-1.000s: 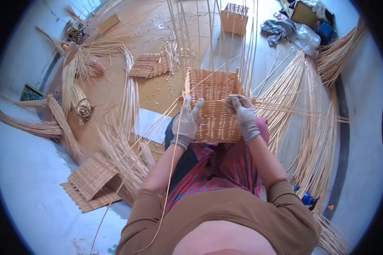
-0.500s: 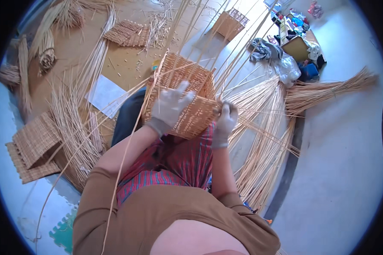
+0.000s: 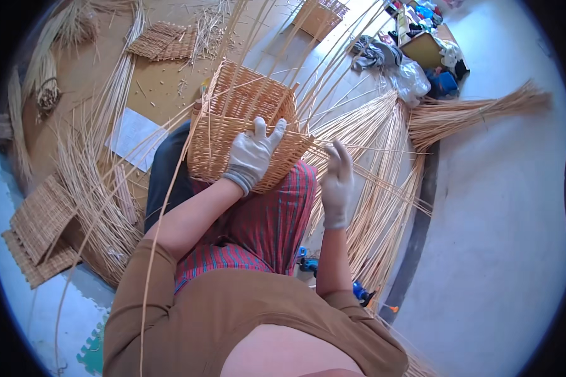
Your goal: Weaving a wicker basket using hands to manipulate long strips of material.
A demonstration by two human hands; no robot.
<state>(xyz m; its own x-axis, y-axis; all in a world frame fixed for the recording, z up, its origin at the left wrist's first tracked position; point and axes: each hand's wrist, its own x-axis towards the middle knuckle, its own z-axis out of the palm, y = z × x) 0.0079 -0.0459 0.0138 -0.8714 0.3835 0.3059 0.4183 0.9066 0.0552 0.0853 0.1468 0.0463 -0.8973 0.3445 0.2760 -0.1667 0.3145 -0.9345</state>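
Observation:
A woven wicker basket (image 3: pixel 214 147) with tall uncut stakes rising from its far side rests across my lap. My left hand (image 3: pixel 250 154), in a pale work glove, lies against its near wall and grips it near the rim, two fingers raised at the top edge. To the right of the basket's corner, my right hand (image 3: pixel 337 185), gloved too, is held up with its fingers apart. It appears clear of the wall, and I make out nothing in it. Loose weaving strands (image 3: pixel 390 182) run out from that corner to the right.
Fanned bundles of long canes (image 3: pixel 374 220) lie at my right, more canes (image 3: pixel 100 207) at my left. Woven panels (image 3: pixel 44 217) sit at the left, another (image 3: pixel 163 41) farther off. A second basket (image 3: pixel 319 20) stands ahead. Beyond the bundles are plastic bags (image 3: pixel 410 81) and a box (image 3: pixel 426 53).
My right hand has come away from the basket's right corner and opened, moving slightly down. My left hand still holds the near wall, its fingers shifted. The whole view has shifted slightly.

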